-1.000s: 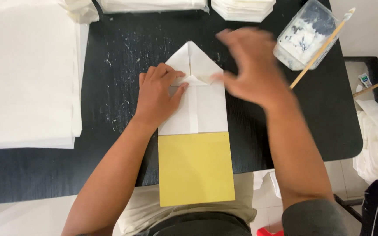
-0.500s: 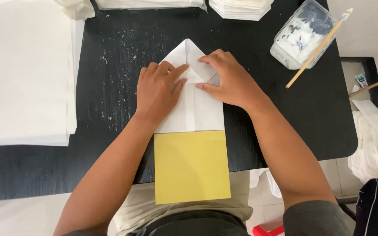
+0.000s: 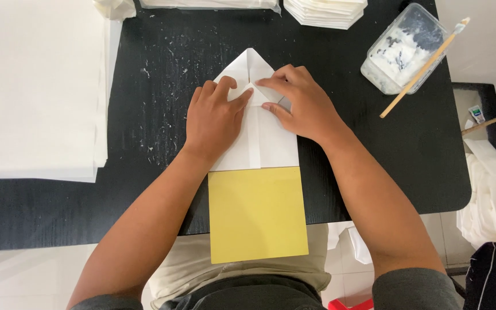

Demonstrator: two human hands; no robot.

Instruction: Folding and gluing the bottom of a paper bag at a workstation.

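Yellow sheet (image 3: 258, 213) nearest, overhanging the desk (image 3: 374, 172) edge. Above it, white folded paper (image 3: 262, 140), peak pointing away. Right hand (image 3: 299, 103) has come back down from a second ago; left hand (image 3: 216, 120) stayed. Both lie flat, fingers spread, pressing the small centre flap. Beyond: paste tub (image 3: 403, 49) with brush (image 3: 426, 66), paper stacks (image 3: 35, 86).

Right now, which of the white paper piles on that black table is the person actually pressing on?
The folded white paper with the pointed top, at the table's middle above the yellow sheet. Both hands lie on it; the big stack at left and the small folded pile at the top edge sit untouched.
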